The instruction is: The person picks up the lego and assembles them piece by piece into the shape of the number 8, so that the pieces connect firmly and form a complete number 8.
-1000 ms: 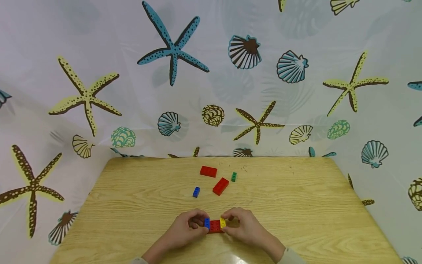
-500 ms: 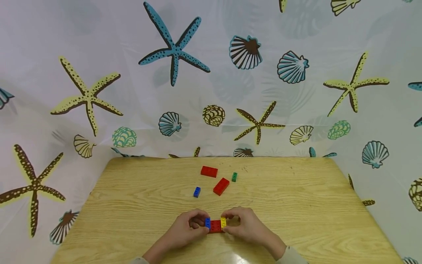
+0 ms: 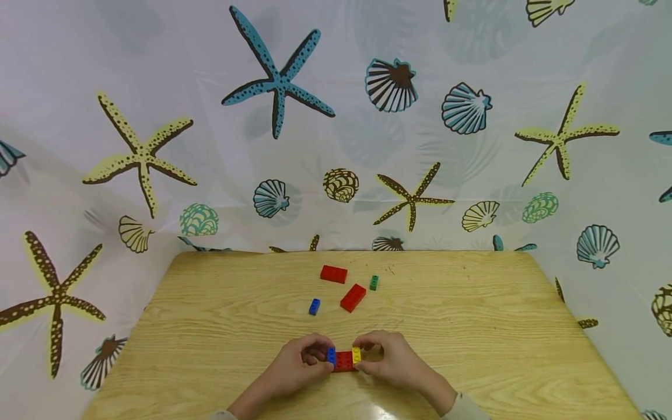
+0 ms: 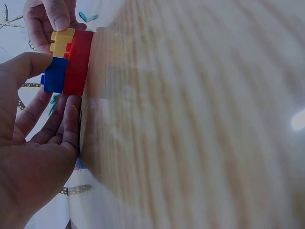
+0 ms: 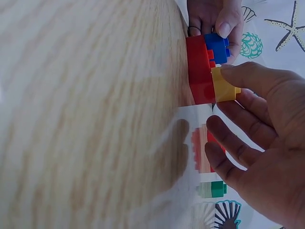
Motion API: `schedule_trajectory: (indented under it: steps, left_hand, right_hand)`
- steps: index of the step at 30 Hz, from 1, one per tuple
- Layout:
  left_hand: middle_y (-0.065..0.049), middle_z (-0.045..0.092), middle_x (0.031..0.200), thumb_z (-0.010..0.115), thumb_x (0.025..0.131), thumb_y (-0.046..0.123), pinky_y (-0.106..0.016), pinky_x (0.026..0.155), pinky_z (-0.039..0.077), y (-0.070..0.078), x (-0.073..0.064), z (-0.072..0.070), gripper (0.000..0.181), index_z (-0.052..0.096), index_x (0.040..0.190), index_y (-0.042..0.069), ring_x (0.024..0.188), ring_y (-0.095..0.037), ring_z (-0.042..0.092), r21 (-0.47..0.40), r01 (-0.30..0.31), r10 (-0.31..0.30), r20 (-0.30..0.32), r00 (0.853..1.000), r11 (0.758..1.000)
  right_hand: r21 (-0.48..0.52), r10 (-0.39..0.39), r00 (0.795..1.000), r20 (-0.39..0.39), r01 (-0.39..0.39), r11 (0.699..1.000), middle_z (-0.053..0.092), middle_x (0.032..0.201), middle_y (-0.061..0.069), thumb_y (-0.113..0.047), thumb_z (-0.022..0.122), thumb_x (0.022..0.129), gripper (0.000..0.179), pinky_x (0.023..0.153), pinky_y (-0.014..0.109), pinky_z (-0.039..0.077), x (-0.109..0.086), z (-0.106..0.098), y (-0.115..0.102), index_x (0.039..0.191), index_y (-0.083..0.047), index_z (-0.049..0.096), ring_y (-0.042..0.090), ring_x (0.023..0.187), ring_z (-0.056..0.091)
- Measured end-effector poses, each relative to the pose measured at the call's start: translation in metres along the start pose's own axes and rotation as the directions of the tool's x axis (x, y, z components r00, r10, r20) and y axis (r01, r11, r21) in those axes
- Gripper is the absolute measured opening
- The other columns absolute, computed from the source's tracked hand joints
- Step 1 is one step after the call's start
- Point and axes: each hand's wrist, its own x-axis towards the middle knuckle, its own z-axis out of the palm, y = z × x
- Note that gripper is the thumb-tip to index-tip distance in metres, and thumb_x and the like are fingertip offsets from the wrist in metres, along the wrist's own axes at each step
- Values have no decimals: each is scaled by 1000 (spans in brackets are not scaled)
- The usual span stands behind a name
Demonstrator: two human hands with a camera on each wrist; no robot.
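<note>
A red toy brick [image 3: 343,361] lies on the table near its front, studs up. On its left end sits a blue brick [image 3: 331,356], on its right end a yellow brick [image 3: 356,355], with a strip of red studs between them. My left hand [image 3: 299,364] pinches the blue brick between thumb and fingers. My right hand [image 3: 391,361] pinches the yellow brick the same way. In the right wrist view the yellow brick [image 5: 225,86] stands on the red brick [image 5: 199,71], thumb on its near side. The left wrist view shows the blue brick [image 4: 55,75] under the left thumb.
Farther back on the wooden table [image 3: 236,303] lie two loose red bricks, one flat-on [image 3: 333,274] and one angled [image 3: 353,298]. A small blue brick [image 3: 314,307] and a small green brick [image 3: 374,283] lie beside them. A patterned curtain [image 3: 336,116] encloses the table.
</note>
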Motion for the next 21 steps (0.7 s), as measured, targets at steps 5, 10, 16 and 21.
schedule_trajectory:
  steps: [5,10,16,21]
  left_hand:
    - [-7,72,119,78,95,22,-21,82,54,-1,0,0,33,70,125,10,103,-17,65,-8,3,-3,-1,1000,1000]
    - [-7,72,120,77,96,21,-21,82,54,-3,0,1,33,69,126,10,104,-17,65,-21,4,-4,0,1000,1000]
    - [-7,72,118,77,96,23,-21,83,54,-2,0,1,33,69,126,9,104,-17,66,-9,3,-3,1,1000,1000]
    - [-6,72,117,77,96,24,-22,83,54,-2,-1,1,32,70,125,10,103,-16,66,9,7,-7,1,1000,1000]
  right_hand:
    - [5,-9,1000,-3,9,1000,76,118,-3,-27,81,94,32,84,29,53,0,0,1,123,-12,76,22,107,68]
    - [-1,-17,1000,-5,17,1000,77,118,-4,-28,81,93,33,84,29,53,-1,-1,0,122,-12,76,21,107,68]
    - [30,-28,999,-28,28,999,78,116,0,-30,77,97,31,84,28,54,3,-7,0,121,-10,76,19,103,69]
    - [39,-40,997,-72,43,998,78,115,8,-25,73,100,28,80,24,56,13,-13,5,121,-6,76,11,95,70]
